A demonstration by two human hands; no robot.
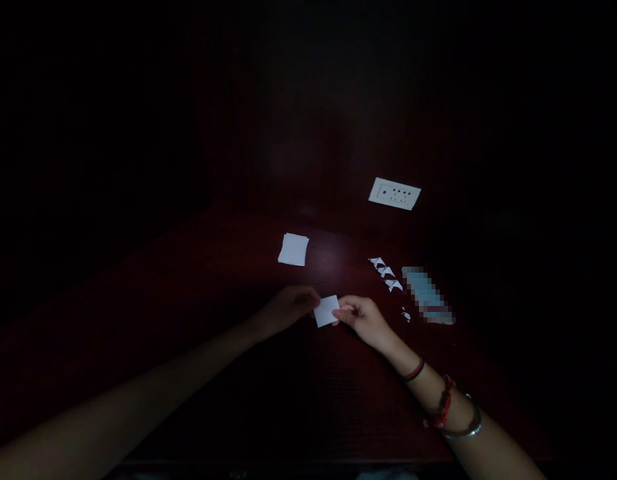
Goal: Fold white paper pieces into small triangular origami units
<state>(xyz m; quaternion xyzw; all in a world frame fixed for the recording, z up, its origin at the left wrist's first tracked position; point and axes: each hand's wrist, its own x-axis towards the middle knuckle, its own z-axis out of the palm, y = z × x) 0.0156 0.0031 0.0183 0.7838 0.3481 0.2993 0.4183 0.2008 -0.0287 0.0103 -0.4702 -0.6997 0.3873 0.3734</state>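
Between my two hands is a small white square of paper (326, 311), held just above the dark red table. My left hand (294, 303) pinches its left edge between thumb and fingers. On the opposite edge, the thumb of my right hand (359, 317) lies over the paper with the fingers behind it. Beyond them lies a stack of white paper squares (294, 249). Several small folded white paper pieces (386, 272) sit in a row to the right, with tiny white scraps (406, 315) nearer to my right hand.
A blurred, flat phone-like object (428, 295) lies at the right of the table (228, 267). A white socket plate (394, 193) is set in the dark panel at the back. The table's front edge runs along the bottom. Much of the surroundings is too dark to make out.
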